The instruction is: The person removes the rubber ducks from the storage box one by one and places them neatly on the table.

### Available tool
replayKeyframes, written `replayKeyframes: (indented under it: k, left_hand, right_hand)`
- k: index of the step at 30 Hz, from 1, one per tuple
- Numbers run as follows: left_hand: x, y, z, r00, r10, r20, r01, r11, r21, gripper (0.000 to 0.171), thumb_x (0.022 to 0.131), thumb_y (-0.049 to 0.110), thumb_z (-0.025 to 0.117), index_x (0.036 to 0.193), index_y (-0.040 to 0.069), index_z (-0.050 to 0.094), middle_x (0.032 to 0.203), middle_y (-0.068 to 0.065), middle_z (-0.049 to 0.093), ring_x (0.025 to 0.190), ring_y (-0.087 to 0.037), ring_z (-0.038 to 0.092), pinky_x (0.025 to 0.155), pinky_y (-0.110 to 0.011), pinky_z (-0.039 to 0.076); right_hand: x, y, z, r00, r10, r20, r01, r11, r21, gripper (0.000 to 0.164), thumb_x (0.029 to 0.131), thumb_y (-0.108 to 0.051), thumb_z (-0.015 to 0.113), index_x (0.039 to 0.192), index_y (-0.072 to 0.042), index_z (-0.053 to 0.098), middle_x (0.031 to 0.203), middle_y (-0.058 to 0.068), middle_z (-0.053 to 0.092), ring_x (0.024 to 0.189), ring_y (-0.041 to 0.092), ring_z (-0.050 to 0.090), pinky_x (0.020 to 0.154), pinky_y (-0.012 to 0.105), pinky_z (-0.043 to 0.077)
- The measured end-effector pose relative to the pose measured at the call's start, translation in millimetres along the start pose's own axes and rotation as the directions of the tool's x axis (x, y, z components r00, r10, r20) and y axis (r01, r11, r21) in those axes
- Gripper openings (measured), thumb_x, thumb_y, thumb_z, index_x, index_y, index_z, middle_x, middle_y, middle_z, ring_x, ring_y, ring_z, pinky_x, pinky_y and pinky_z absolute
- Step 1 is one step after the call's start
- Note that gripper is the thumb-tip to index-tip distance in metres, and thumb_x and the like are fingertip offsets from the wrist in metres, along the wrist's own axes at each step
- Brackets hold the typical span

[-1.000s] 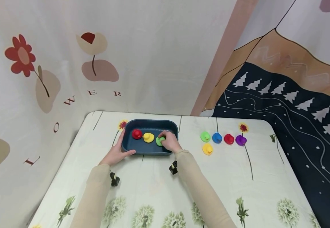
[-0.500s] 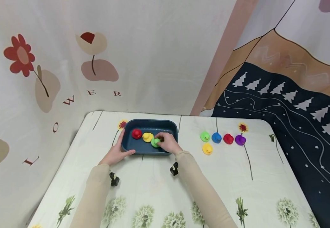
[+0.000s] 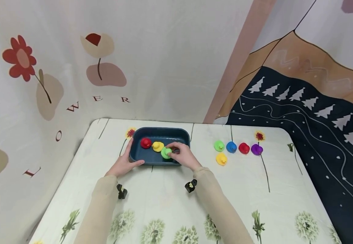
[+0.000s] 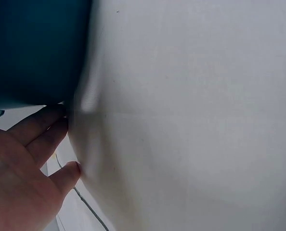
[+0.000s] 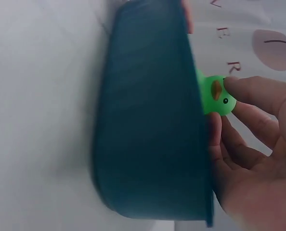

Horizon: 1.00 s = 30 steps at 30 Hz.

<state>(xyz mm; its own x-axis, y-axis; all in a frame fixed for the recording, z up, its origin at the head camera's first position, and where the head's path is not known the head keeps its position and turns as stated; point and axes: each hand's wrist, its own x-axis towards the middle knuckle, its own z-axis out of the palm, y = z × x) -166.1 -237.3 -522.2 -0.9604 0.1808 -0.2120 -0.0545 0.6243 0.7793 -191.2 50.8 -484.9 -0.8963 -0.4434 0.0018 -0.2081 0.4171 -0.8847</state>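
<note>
A dark blue tray (image 3: 146, 159) holds a red rubber duck (image 3: 146, 143), a yellow rubber duck (image 3: 158, 146) and a green rubber duck (image 3: 165, 153). The thumb and fingers of my right hand (image 3: 184, 156) pinch the green duck beside the yellow one. In the right wrist view the green duck's head (image 5: 224, 96) shows above the tray rim, between thumb and fingers. My left hand (image 3: 124, 165) rests spread at the tray's left end, thumb along the front edge. Seen from the left wrist, the fairly straight fingers of the left hand (image 4: 27, 168) touch the underside of the tray wall (image 4: 37, 57).
Right of the tray, on the floral tablecloth (image 3: 164, 203), stand another green duck (image 3: 219, 146), a blue duck (image 3: 231, 147), a red duck (image 3: 244, 148), a purple duck (image 3: 257, 149) and an orange-yellow duck (image 3: 221, 159). A printed curtain (image 3: 164, 67) hangs behind the table.
My right hand has shifted the green duck left inside the tray, close against the yellow duck. Its wrist has swung outward a little. The left hand stays put at the tray.
</note>
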Motion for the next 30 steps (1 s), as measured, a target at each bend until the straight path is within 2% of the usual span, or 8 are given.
replayKeyframes:
  k: [7,13,23,30]
  left_hand:
    - [1.1,-2.2,-0.4,1.0,0.008,-0.001,-0.008,1.0,-0.001,0.109,0.087,0.04,0.072,0.152,0.036,-0.015,0.161,-0.015,0.002,0.134,-0.053,0.024,0.102,-0.068,0.026]
    - [2.4,-2.8,0.5,1.0,-0.001,0.0,0.001,1.0,-0.007,0.11,0.085,0.043,0.073,0.151,0.039,-0.015,0.161,-0.014,0.002,0.136,-0.052,0.022,0.102,-0.069,0.025]
    - [-0.2,1.1,1.1,1.0,0.0,0.0,0.0,1.0,-0.001,0.11,0.087,0.039,0.072,0.153,0.033,-0.015,0.161,-0.014,-0.001,0.137,-0.052,0.019,0.102,-0.069,0.024]
    - [0.8,1.0,0.8,1.0,-0.001,0.005,0.001,1.0,0.009,0.11,0.087,0.04,0.071,0.153,0.033,-0.017,0.161,-0.016,-0.001,0.135,-0.053,0.022,0.101,-0.069,0.026]
  right_hand:
    - [-7.0,-4.4,-10.1,1.0,-0.027,-0.015,0.027,1.0,-0.006,0.025,0.091,-0.006,0.067,0.115,-0.004,0.066,0.111,0.007,0.063,0.094,0.018,0.059,0.079,0.026,0.051]
    - [-11.8,-4.1,-16.5,0.999,-0.038,-0.023,0.038,0.999,-0.004,0.025,0.091,-0.007,0.068,0.115,-0.005,0.066,0.109,0.005,0.063,0.093,0.017,0.06,0.079,0.026,0.052]
    - [-28.2,-7.4,-33.3,0.997,-0.066,-0.031,0.066,0.998,0.008,0.024,0.09,-0.009,0.069,0.114,-0.007,0.067,0.109,0.002,0.064,0.092,0.015,0.059,0.08,0.027,0.052]
    - [-35.2,1.0,-44.5,0.996,-0.047,-0.078,0.049,0.998,0.036,0.025,0.09,-0.009,0.069,0.115,-0.006,0.068,0.108,0.002,0.065,0.094,0.018,0.058,0.083,0.032,0.052]
